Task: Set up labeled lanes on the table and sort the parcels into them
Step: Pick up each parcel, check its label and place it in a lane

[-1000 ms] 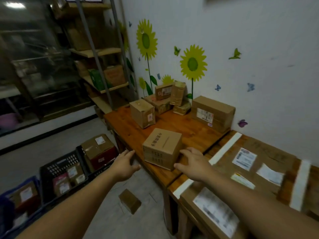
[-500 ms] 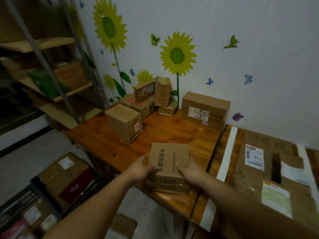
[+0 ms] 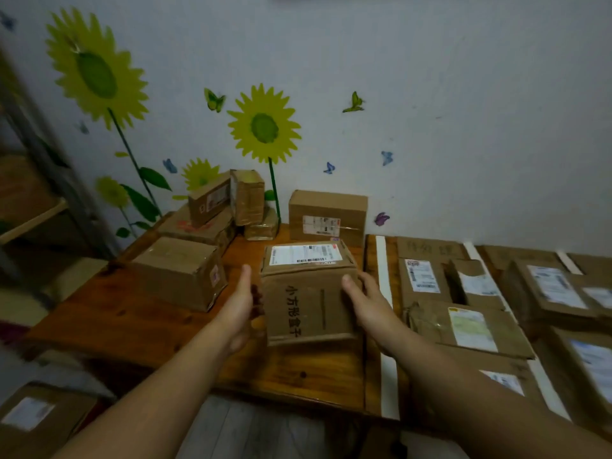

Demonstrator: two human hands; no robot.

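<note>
Two hands on one cardboard parcel [image 3: 308, 309] in my head view: left hand [image 3: 240, 308] clasps its left side with the thumb up, right hand [image 3: 367, 301] wraps the right edge. It's tilted over the wooden table [image 3: 132, 313], just left of a white tape strip [image 3: 384, 276], with flat parcels [image 3: 470, 326] lying beyond it.

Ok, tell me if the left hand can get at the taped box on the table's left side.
Probably, once freed: the taped box sits just beside the left hand, only bare table between. But both it and the right hand hold the lettered box.
</note>
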